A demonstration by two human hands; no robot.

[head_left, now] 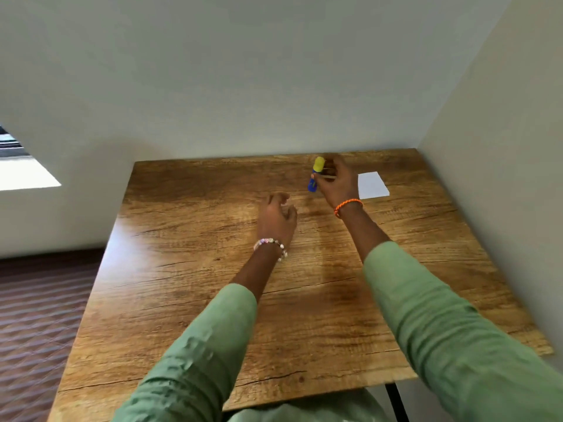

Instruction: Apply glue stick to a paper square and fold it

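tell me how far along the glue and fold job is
Early stage. Done: the right hand has picked up the glue stick, its yellow cap still on. In hand: the left hand hovers empty nearby. Left: uncapping, gluing and folding; the paper square lies flat and untouched on the table.

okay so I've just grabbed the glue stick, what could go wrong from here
1. The yellow cap looks to be on the glue stick; the right hand alone may fumble it, and the left hand holds nothing.
2. The paper square lies loose near the wall, so rubbing could slide or crease it unless pinned.
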